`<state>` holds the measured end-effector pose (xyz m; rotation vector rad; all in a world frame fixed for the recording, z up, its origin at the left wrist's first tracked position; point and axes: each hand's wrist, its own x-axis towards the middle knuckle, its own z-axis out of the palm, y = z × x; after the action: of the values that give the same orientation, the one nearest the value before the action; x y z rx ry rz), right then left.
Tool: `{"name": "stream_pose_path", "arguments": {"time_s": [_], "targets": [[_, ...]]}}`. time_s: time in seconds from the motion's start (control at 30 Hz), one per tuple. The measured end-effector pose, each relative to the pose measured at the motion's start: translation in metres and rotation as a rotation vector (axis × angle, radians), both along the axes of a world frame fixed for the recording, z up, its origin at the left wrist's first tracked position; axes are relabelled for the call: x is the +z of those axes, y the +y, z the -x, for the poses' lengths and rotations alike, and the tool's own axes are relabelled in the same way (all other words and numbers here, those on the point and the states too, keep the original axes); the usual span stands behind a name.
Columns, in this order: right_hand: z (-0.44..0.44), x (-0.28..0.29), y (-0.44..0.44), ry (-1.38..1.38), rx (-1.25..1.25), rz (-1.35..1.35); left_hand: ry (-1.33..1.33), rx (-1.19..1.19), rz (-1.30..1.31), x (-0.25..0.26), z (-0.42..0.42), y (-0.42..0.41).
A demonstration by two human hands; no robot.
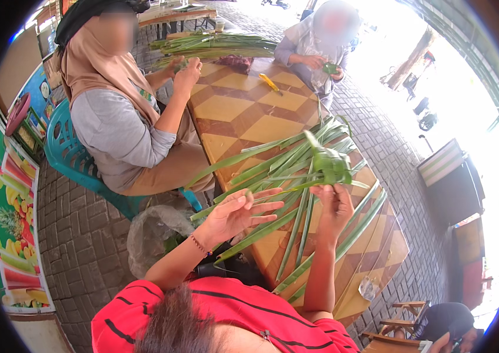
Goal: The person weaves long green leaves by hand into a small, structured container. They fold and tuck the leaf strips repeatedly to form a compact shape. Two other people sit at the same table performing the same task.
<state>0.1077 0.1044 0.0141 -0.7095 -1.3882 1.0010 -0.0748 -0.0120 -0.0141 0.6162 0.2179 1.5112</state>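
Note:
My right hand [334, 209] grips the lower end of a woven green palm-leaf pouch [334, 165], raised above the table. A pointed leaf end sticks up from the pouch's top left. From its lower side a narrow leaf strip [291, 189] runs left to my left hand [236, 217]. There the thumb and index finger pinch the strip's end, while the other fingers are spread. Beneath both hands, long loose palm-leaf strips [280, 165] lie across the patterned table [227, 108]. Part of the pile is hidden behind the pouch and my hands.
A yellow cutter knife [270, 83] lies towards the table's far end, near a leaf bundle [223, 44]. Two people sit around the table, each handling a small green piece. A clear plastic bag [152, 234] stands below the left edge. Crumpled plastic [368, 287] lies at the near right.

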Motion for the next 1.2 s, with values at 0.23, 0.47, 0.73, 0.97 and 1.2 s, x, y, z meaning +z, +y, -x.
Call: {"name": "stream_pose_path", "arguments": {"time_s": [0.23,0.47,0.73,0.97,1.2], "targets": [[-0.031,0.014,0.013,0.068,-0.209,-0.113,0.632,0.333,0.026,-0.031,0.052,-0.017],[-0.014,0.01,-0.002,-0.002,-0.149,-0.207,0.717,1.54,0.297,-0.004,0.084,-0.029],[0.019,0.003,-0.042,-0.508,0.1,-0.46,0.616,0.372,0.141,0.022,0.035,-0.04],[0.049,-0.02,-0.068,-0.624,0.418,-0.537,0.13,0.387,0.414,0.017,0.012,-0.023],[0.046,-0.017,-0.065,-0.63,0.561,-0.326,0.238,0.445,0.326,0.019,0.025,-0.015]]}}
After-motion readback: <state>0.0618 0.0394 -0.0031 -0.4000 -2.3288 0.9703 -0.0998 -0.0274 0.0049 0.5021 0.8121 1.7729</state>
